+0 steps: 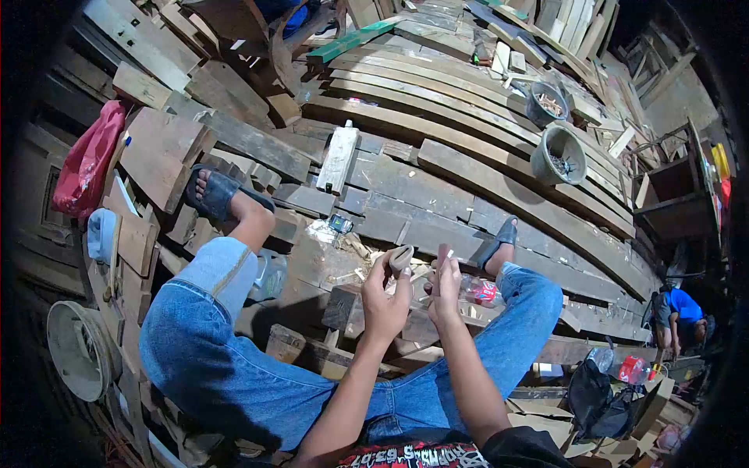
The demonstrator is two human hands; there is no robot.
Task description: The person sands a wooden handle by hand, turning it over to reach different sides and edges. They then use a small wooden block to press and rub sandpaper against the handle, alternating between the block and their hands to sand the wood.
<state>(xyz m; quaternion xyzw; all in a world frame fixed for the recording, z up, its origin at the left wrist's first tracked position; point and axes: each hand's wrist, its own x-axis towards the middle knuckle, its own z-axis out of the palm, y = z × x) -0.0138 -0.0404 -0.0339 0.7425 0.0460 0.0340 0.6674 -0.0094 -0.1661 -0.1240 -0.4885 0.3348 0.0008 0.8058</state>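
Observation:
My left hand (385, 303) is closed around a folded, grey-brown piece that looks like sandpaper (402, 256), its rolled end showing above the thumb and fingers. Close beside it on the right, my right hand (446, 290) is seen edge-on, fingers pointing up and pressed together. A thin reddish-brown edge (444, 251) shows at its fingertips; I cannot make out what it is. Below both hands, wood blocks (340, 306) and pale shavings (355, 257) lie between my legs. A plastic bottle with a red label (481, 292) lies just right of my right hand.
Long planks (499, 181) run across the floor ahead. Two buckets, one grey (559, 156) and one holding wood bits (546, 104), stand on them. A white-painted wood block (339, 160) lies ahead. At far right, a person in blue (683, 307) bends down. A pale bucket (76, 351) is left.

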